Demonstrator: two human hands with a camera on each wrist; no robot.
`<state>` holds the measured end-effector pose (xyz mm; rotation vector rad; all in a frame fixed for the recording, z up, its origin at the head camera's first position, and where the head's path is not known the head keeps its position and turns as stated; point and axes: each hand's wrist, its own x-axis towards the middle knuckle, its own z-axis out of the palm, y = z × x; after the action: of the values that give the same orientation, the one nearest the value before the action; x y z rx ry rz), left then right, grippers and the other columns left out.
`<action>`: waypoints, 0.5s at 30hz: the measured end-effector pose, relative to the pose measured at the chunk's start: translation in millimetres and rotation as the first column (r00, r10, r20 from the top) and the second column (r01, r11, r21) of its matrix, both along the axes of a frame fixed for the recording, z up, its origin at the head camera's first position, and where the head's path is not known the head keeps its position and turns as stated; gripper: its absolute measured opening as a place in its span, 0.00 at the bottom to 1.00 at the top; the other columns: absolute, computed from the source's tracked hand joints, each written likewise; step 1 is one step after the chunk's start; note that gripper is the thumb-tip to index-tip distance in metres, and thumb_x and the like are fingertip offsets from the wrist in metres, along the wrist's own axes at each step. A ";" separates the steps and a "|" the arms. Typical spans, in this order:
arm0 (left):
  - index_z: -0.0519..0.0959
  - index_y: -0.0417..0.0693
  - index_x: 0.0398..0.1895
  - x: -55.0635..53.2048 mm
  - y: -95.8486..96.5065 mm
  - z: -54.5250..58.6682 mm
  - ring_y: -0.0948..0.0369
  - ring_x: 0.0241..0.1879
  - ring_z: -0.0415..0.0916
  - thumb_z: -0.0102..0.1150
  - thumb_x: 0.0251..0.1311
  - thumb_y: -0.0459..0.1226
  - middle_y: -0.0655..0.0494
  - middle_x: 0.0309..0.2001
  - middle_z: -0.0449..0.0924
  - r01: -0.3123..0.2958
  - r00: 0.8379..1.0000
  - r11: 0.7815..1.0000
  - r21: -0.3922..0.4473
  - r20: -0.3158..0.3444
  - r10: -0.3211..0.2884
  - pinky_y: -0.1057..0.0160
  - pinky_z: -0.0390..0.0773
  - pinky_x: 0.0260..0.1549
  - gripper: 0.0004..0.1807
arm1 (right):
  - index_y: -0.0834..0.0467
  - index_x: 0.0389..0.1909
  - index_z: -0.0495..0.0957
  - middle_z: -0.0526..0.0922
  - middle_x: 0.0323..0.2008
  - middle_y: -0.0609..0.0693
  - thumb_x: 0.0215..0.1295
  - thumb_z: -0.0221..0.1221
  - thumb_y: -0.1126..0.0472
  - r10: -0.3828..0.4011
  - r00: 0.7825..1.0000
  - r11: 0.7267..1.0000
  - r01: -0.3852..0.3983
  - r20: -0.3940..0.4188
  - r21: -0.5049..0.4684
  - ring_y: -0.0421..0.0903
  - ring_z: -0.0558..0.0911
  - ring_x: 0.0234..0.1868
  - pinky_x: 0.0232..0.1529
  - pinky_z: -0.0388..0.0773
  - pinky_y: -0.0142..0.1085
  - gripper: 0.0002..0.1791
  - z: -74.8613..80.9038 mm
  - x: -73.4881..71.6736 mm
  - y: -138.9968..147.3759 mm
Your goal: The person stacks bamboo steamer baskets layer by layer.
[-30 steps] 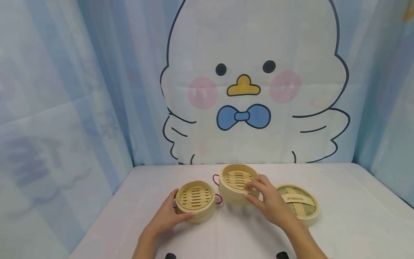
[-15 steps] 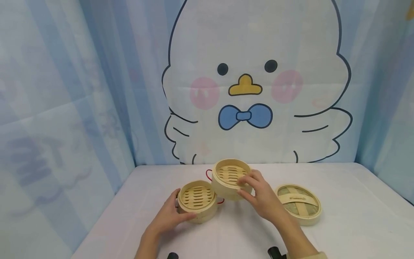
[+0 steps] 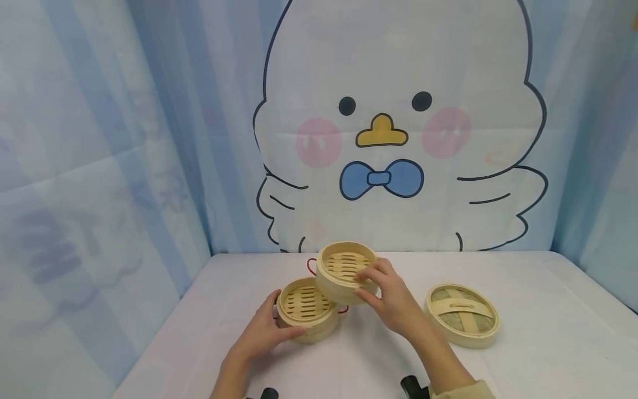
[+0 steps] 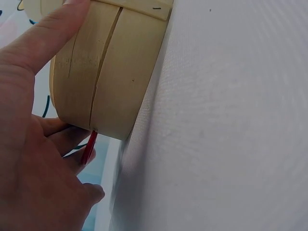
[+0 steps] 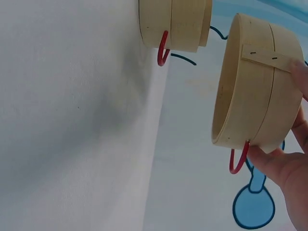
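A round bamboo steamer basket (image 3: 305, 303) with a slatted bottom and red loop handles stands on the white table. My left hand (image 3: 263, 331) grips its side, thumb on the near wall and fingers round the far left. In the left wrist view the hand (image 4: 36, 144) lies along the basket wall (image 4: 115, 72). My right hand (image 3: 391, 297) pinches a second, similar steamer basket (image 3: 344, 266) by its near right rim. The right wrist view has this basket (image 5: 262, 91) raised and tilted, its underside hollow; the lower basket (image 5: 175, 21) stands apart from it there.
A bamboo steamer lid (image 3: 462, 316) with a crossed strap handle lies on the table (image 3: 543, 327) to the right. A curtain (image 3: 229, 133) printed with a white cartoon bird hangs behind the table's back edge. Dark camera parts show at both wrists.
My right hand has carried its basket left and slightly up, so it now overlaps the left basket's upper right in the head view. The left hand keeps its grip on the standing basket.
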<state>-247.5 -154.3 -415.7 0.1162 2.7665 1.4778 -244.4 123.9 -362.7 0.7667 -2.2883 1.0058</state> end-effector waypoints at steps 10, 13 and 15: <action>0.53 0.35 0.77 -0.9 0.5 -0.8 0.37 0.72 0.56 0.83 0.41 0.52 0.34 0.73 0.59 0.004 1.000 1.000 0.017 0.001 -0.004 0.34 0.55 0.68 0.65 | 0.52 0.41 0.82 0.72 0.43 0.43 0.60 0.70 0.66 0.007 0.999 1.000 -0.007 0.043 -0.009 0.46 0.76 0.50 0.54 0.78 0.49 0.11 0.6 -1.0 -13.7; 0.53 0.35 0.77 -1.7 0.2 -1.3 0.37 0.72 0.56 0.84 0.40 0.52 0.34 0.73 0.59 0.000 1.000 1.000 0.020 0.003 0.000 0.34 0.55 0.68 0.66 | 0.52 0.41 0.82 0.72 0.44 0.44 0.60 0.71 0.66 0.018 0.999 1.000 -0.017 0.041 -0.008 0.46 0.76 0.49 0.53 0.79 0.49 0.11 -0.4 -1.1 -18.8; 0.53 0.35 0.77 -2.0 -0.4 -1.4 0.37 0.72 0.56 0.84 0.39 0.53 0.34 0.73 0.59 -0.001 1.000 1.000 0.019 0.004 0.001 0.34 0.55 0.68 0.67 | 0.53 0.41 0.82 0.72 0.44 0.44 0.59 0.71 0.66 0.024 0.999 1.000 -0.023 0.037 -0.008 0.46 0.76 0.49 0.53 0.79 0.48 0.12 -0.8 -1.3 -23.0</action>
<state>-249.5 -154.7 -417.1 0.1115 2.7510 1.5028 -245.7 100.8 -363.6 0.7796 -2.3108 1.0469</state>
